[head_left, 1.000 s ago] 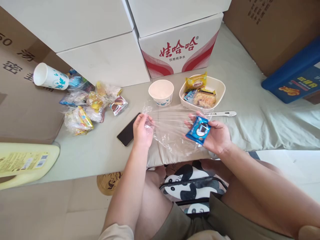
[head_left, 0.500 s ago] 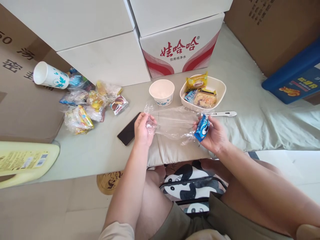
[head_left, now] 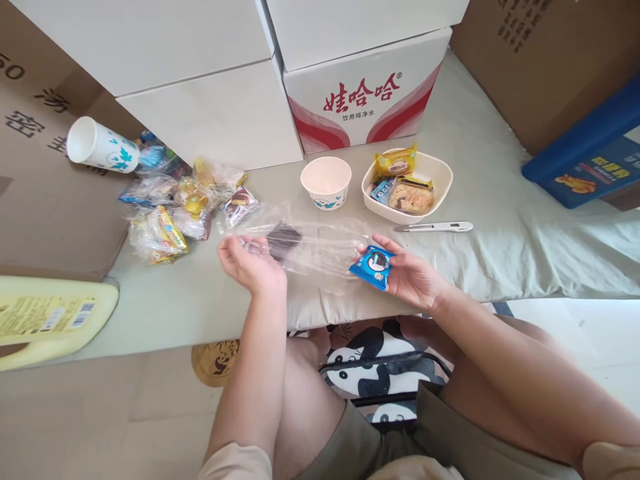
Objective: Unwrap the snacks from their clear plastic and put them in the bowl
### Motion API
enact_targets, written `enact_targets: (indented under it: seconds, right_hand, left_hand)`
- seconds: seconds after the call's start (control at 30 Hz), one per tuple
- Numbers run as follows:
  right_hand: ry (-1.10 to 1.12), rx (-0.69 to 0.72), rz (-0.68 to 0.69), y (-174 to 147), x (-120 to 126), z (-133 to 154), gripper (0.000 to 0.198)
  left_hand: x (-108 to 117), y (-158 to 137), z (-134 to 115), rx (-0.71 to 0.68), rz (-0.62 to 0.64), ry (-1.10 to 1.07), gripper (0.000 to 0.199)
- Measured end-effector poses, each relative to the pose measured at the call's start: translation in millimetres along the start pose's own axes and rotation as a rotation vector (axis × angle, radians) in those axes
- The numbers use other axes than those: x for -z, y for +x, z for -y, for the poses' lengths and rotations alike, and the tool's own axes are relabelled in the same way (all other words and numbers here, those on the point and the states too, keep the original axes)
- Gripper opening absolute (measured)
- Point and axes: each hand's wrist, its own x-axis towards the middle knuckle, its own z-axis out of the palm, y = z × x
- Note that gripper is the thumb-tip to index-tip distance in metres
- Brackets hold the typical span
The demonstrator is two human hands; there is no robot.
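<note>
Plastic bag [head_left: 305, 245], clear and crinkled, is stretching low over the cloth-covered table [head_left: 200, 300] between both hands, in front of the paper bowl [head_left: 325, 182] and the snack tray [head_left: 440, 175]. Left hand [head_left: 250, 263] is gripping its bunched left end, fingers curled shut. Right hand [head_left: 407, 273] is lying palm-up, thumb pinning a blue cookie packet [head_left: 374, 265] at the bag's right end.

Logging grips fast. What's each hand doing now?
Left hand: closed on clear plastic bag.
Right hand: holding blue snack packet and the bag.
</note>
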Motion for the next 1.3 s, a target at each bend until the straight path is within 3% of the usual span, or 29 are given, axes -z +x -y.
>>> enact_targets:
  seconds: [0.1, 0.33, 0.57, 0.77, 0.93, 1.13, 1.3]
  right_hand:
    - [-0.056, 0.034, -0.054, 5.9, -5.5, -3.3, 0.057]
    - [-0.117, 0.253, -0.200, 22.2, -24.4, -7.9, 0.049]
    - [-0.133, 0.502, -0.424, 48.8, -19.5, -9.9, 0.045]
    - [-0.229, 0.637, -0.437, 68.8, -39.6, -27.3, 0.046]
    - [-0.182, 0.587, -0.477, 72.7, -40.3, -23.9, 0.019]
    - [-0.237, 0.643, -0.435, 64.2, -41.7, -21.4, 0.023]
    - [-0.454, 0.861, -0.549, 58.5, -48.5, 9.1, 0.037]
  left_hand:
    - [4.0, 2.0, -5.8, -0.120, -0.036, 0.005, 0.031]
    - [12.8, 7.0, -10.6, 0.185, 0.055, 0.000, 0.022]
    - [23.8, 2.9, -20.6, 0.328, 0.105, -0.025, 0.028]
    - [22.9, -9.8, -12.7, 0.321, 0.229, -0.025, 0.027]
    - [26.9, -3.4, -9.5, 0.353, 0.243, -0.022, 0.026]
    - [30.7, 2.1, -13.1, 0.396, 0.256, -0.039, 0.023]
    - [25.9, -1.5, -15.3, 0.424, 0.277, -0.061, 0.020]
